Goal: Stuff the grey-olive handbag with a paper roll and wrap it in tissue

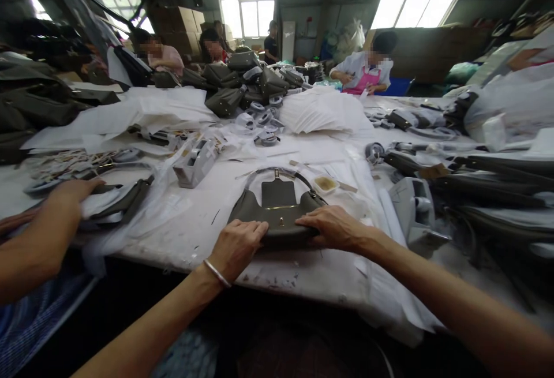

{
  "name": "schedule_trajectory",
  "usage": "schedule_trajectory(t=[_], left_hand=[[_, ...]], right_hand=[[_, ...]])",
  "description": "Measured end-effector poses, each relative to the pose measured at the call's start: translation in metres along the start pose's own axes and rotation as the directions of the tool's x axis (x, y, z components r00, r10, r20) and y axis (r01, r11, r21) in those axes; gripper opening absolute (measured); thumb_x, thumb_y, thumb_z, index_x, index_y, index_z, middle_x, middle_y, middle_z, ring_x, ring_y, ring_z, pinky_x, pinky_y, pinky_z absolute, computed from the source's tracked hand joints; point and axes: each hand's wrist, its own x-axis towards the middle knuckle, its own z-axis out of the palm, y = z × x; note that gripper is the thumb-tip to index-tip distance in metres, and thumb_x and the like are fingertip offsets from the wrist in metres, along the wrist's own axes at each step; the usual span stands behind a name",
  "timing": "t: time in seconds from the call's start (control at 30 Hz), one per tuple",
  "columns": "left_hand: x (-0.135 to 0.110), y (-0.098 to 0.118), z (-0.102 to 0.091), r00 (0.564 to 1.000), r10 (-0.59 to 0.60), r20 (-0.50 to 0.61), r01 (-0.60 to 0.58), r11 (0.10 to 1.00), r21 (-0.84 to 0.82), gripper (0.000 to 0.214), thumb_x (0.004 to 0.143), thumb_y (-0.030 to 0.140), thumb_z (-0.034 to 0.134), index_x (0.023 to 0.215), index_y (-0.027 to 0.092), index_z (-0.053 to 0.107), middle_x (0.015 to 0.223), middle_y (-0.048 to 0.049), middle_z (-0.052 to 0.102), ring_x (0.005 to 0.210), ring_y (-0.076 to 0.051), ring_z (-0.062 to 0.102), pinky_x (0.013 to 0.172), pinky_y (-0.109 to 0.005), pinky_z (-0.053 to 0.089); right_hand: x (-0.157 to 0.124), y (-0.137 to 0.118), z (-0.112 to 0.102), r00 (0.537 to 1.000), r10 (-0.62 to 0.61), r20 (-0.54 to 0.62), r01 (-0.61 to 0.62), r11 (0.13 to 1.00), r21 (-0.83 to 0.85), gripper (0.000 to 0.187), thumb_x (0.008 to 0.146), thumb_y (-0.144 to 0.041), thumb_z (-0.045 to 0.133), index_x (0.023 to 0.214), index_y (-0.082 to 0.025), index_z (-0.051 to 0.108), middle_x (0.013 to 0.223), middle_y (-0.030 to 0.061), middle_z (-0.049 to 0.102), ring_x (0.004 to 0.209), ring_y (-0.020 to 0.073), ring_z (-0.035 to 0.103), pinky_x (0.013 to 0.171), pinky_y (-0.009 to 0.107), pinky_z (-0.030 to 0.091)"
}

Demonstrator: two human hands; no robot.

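A dark olive handbag (277, 208) lies flat at the table's near edge, its flap and curved handle pointing away from me. My left hand (237, 246) grips the bag's near left corner with curled fingers; a silver bangle circles that wrist. My right hand (332, 227) presses on the bag's near right side, fingers closed over its edge. A small shallow dish (326, 184) with brownish paste sits just beyond the bag on the right.
A co-worker's hand (69, 193) at the left rests on another wrapped bag (123, 202). Two grey tape dispensers (195, 164) (415, 208) stand on the white-covered table (199, 222). Piles of finished bags (242, 86), straps and white paper fill the far side, where several people sit.
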Motion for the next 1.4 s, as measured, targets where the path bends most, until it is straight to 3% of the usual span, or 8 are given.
schedule_trajectory(t=[0.27, 0.47, 0.6, 0.73, 0.9, 1.03, 1.23, 1.4], left_hand=[[0.005, -0.041, 0.016, 0.991, 0.084, 0.099, -0.085, 0.996, 0.0, 0.06, 0.077, 0.009, 0.069, 0.134, 0.023, 0.057, 0.132, -0.0094, 0.063, 0.124, -0.033, 0.057, 0.098, -0.047, 0.049], [-0.019, -0.03, 0.077, 0.971, 0.068, -0.23, -0.021, 0.979, 0.2, 0.062, 0.088, 0.001, 0.036, 0.144, 0.023, 0.05, 0.142, -0.0123, 0.056, 0.124, -0.031, 0.059, 0.103, -0.048, 0.045], [-0.027, -0.02, 0.085, 0.967, 0.039, -0.252, 0.005, 0.985, 0.175, 0.061, 0.091, 0.008, 0.037, 0.15, 0.022, 0.042, 0.153, -0.0147, 0.042, 0.138, -0.034, 0.044, 0.112, -0.053, 0.035], [-0.011, 0.0, 0.089, 0.975, 0.072, -0.212, -0.037, 0.986, 0.163, 0.059, 0.092, 0.036, 0.052, 0.147, 0.013, 0.045, 0.153, -0.021, 0.04, 0.139, -0.041, 0.039, 0.112, -0.061, 0.03], [0.007, 0.023, 0.097, 0.96, 0.109, -0.258, -0.066, 0.984, 0.168, 0.073, 0.09, 0.053, 0.057, 0.139, -0.001, 0.049, 0.146, -0.0279, 0.046, 0.137, -0.041, 0.042, 0.113, -0.058, 0.031], [0.0, 0.02, 0.09, 0.946, 0.159, -0.284, -0.126, 0.983, 0.131, 0.074, 0.087, 0.047, 0.062, 0.149, 0.011, 0.04, 0.152, -0.0224, 0.04, 0.139, -0.039, 0.041, 0.113, -0.058, 0.031], [-0.001, 0.019, 0.079, 0.965, 0.134, -0.226, -0.12, 0.99, 0.074, 0.08, 0.082, 0.034, 0.073, 0.152, 0.028, 0.035, 0.154, -0.0194, 0.038, 0.139, -0.038, 0.041, 0.109, -0.06, 0.036], [0.002, 0.026, 0.09, 0.971, 0.088, -0.224, -0.066, 0.993, 0.103, 0.082, 0.08, 0.036, 0.075, 0.152, 0.031, 0.036, 0.147, -0.0185, 0.049, 0.135, -0.038, 0.047, 0.107, -0.06, 0.039]], right_hand=[[0.014, -0.013, 0.016, 0.995, -0.054, -0.088, 0.05, 0.998, -0.046, 0.062, 0.08, -0.039, 0.072, 0.134, -0.018, 0.053, 0.122, 0.0132, 0.064, 0.115, 0.0312, 0.057, 0.104, 0.05, 0.039], [0.007, -0.009, 0.077, 0.954, -0.024, -0.3, -0.023, 0.988, -0.152, 0.049, 0.097, -0.013, 0.041, 0.146, -0.022, 0.045, 0.144, 0.0115, 0.053, 0.134, 0.0305, 0.046, 0.113, 0.052, 0.034], [0.004, -0.013, 0.098, 0.945, 0.043, -0.324, -0.067, 0.996, -0.065, 0.06, 0.097, -0.038, 0.052, 0.153, -0.029, 0.032, 0.156, 0.011, 0.038, 0.144, 0.0354, 0.03, 0.117, 0.058, 0.025], [0.017, -0.022, 0.095, 0.966, 0.059, -0.253, -0.059, 0.998, 0.009, 0.091, 0.085, -0.071, 0.055, 0.154, -0.016, 0.031, 0.158, 0.0215, 0.029, 0.147, 0.0417, 0.021, 0.117, 0.065, 0.016], [0.036, -0.029, 0.076, 0.977, 0.105, -0.186, -0.09, 0.992, 0.086, 0.097, 0.08, -0.063, 0.068, 0.15, -0.005, 0.035, 0.156, 0.0265, 0.029, 0.147, 0.0424, 0.02, 0.118, 0.064, 0.015], [0.012, -0.008, 0.031, 0.983, 0.067, -0.173, -0.009, 0.948, 0.317, 0.052, 0.089, -0.049, 0.064, 0.132, -0.02, 0.061, 0.14, 0.0124, 0.058, 0.133, 0.0266, 0.05, 0.116, 0.045, 0.033], [-0.081, 0.066, 0.01, 0.676, 0.663, -0.323, -0.638, 0.745, 0.193, 0.027, 0.094, -0.029, 0.053, 0.112, -0.016, 0.069, 0.11, 0.0128, 0.071, 0.099, 0.0248, 0.068, 0.09, 0.035, 0.05], [-0.108, 0.095, 0.024, 0.617, 0.754, -0.226, -0.764, 0.643, 0.057, 0.031, 0.094, -0.033, 0.052, 0.114, -0.017, 0.069, 0.11, 0.0123, 0.072, 0.098, 0.0279, 0.069, 0.081, 0.035, 0.051]])
